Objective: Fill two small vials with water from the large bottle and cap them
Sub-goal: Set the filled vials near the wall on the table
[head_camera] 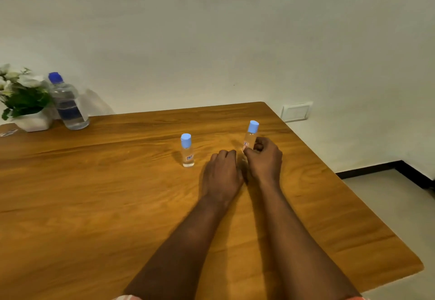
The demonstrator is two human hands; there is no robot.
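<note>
Head view: the brown wooden table ends in a far edge close to the pale wall. Its right edge runs diagonally toward the viewer from a rounded far corner, with grey floor beyond it. Wide bare wood lies left of the hands.

The large clear plastic bottle with a blue cap stands far left near the wall, touching or just beside a white pot of white flowers. Its dark blue label band is unreadable.

One small clear vial with a light-blue cap stands upright mid-table. Its red-and-blue sticker is too small to read.

The right hand pinches a second capped vial, slightly tilted, its base hidden. The left hand is just beside it, fingers loosely bent, holding nothing visible.
</note>
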